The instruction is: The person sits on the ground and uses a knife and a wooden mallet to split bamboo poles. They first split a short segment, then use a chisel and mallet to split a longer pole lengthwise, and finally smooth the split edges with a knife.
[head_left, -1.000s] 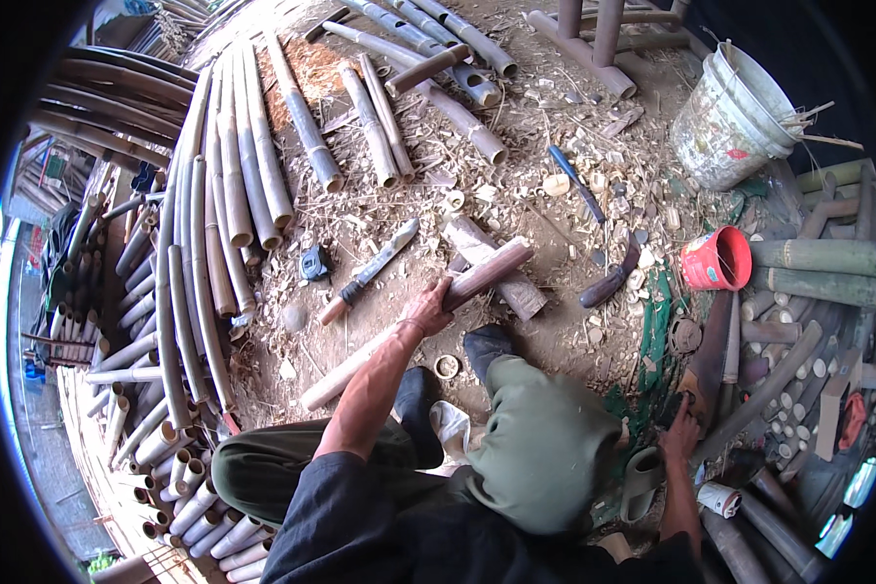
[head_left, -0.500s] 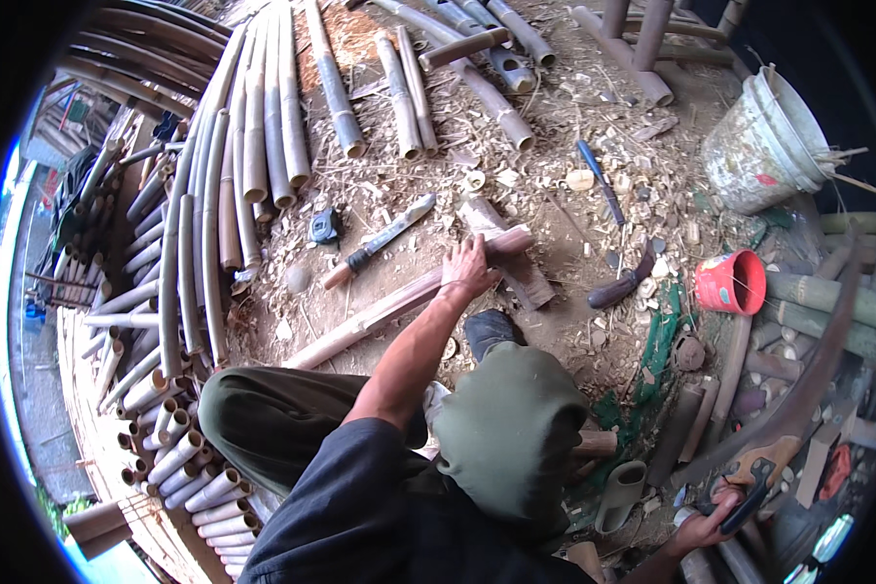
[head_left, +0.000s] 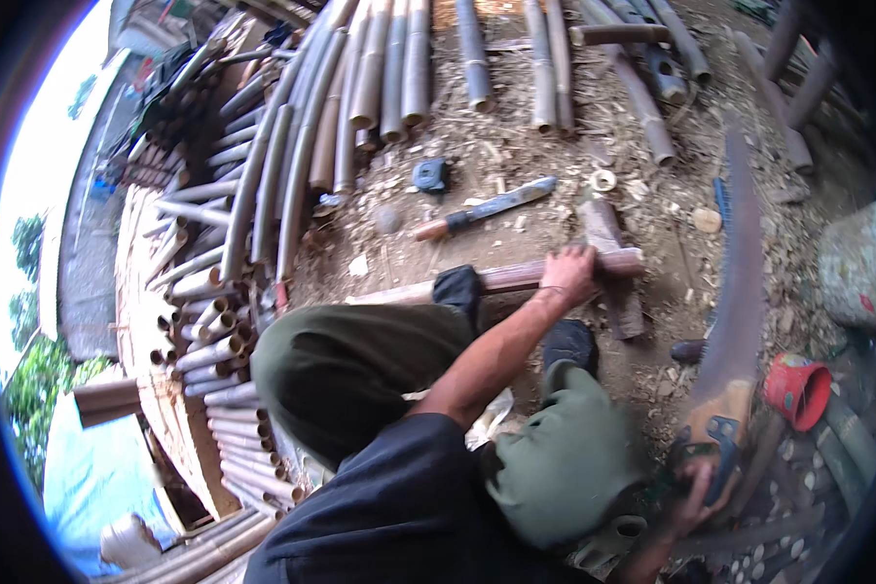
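My left hand (head_left: 569,273) is wrapped over a bamboo pole (head_left: 512,278) near its right end. That pole lies across a short wooden block (head_left: 621,310), and my left shoe (head_left: 457,289) presses on it farther left. In my right hand (head_left: 699,492), low on the right, is a handsaw (head_left: 733,292) with a wooden handle, its long blade pointing up and away. The saw blade is apart from the pole. My right shoe (head_left: 570,346) stands on the ground just below the block.
A sheathed-looking knife (head_left: 487,208) and a tape measure (head_left: 430,176) lie beyond the pole. Long bamboo poles (head_left: 368,73) stretch across the back, with stacked cut pieces (head_left: 214,355) at left. A red bucket (head_left: 798,391) and a whitish bucket (head_left: 858,261) stand at right. Shavings cover the ground.
My right hand has brought the handsaw inward and swung its blade more upright. My left foot has come onto the pole. The whole view has shifted; my left hand stays on the pole.
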The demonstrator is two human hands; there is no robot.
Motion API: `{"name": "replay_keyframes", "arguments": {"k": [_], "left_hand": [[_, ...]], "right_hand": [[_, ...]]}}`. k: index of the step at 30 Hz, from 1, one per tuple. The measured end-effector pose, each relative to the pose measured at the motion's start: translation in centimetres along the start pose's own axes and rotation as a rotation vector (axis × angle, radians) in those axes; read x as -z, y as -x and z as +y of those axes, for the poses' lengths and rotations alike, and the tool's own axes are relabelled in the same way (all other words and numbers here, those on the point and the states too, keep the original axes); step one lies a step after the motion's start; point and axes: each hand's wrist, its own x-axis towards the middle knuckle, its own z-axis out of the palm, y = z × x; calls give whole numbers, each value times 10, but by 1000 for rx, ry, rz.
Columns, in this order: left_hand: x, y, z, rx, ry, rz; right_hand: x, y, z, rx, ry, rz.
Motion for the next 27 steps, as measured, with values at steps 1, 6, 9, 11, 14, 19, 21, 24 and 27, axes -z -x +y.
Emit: {"name": "replay_keyframes", "arguments": {"k": [1,6,9,11,14,19,21,24,27], "left_hand": [[7,-3,4,-16,14,-37],[17,-26,13,122,131,-77],[18,-33,21,173,110,-76],[18,-34,22,180,131,-45],[18,-34,22,178,86,-60],[15,-37,19,194,63,-72],[17,-37,20,198,62,-93],[20,-35,20,198,46,-54],[16,-36,24,190,47,-38]], "right_hand": [[-6,-6,5,54,-28,-41],[-18,-16,16,144,603,-180],[-17,-18,35,246,534,-280],[-18,-15,41,209,474,-341],[-22,-7,51,255,440,-331],[-7,17,41,109,473,-380],[2,23,35,153,559,-393],[-11,10,47,238,584,-398],[-76,-53,80,297,551,-354]]}}
